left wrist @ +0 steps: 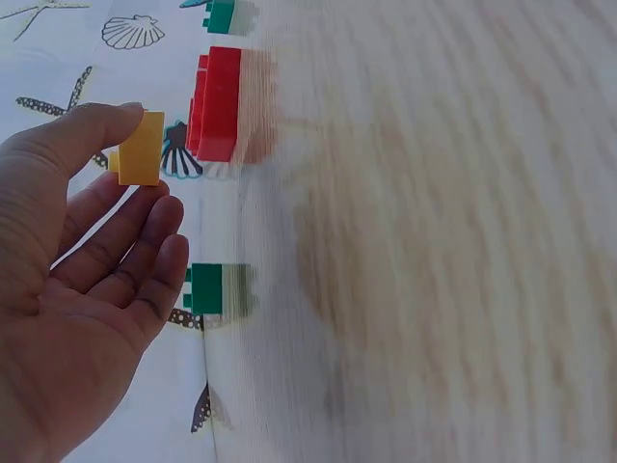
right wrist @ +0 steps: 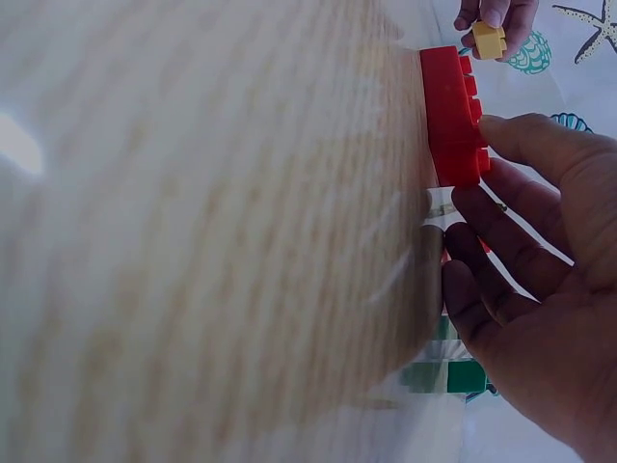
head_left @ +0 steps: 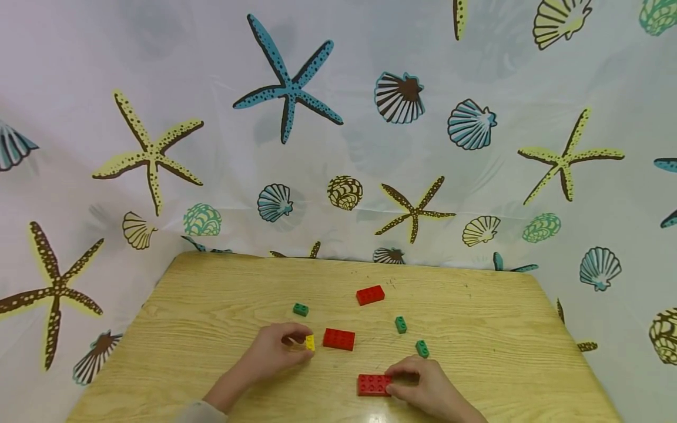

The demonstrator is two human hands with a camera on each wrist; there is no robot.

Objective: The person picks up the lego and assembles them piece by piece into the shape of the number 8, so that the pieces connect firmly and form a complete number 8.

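The left hand is pinching a yellow brick. The right hand, cut off at the bottom edge, is gripping 1 red brick on the worktop.

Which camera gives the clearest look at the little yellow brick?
The left wrist view: the yellow brick fills it large, pinched by the left hand. The head view shows it tiny; the right wrist view catches it small at the top edge.

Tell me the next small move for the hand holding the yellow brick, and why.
Probably carry the yellow brick right and down toward the red brick that the right hand grips. The left hand already pinches the yellow one clear of the table, and it sits beside another red brick.
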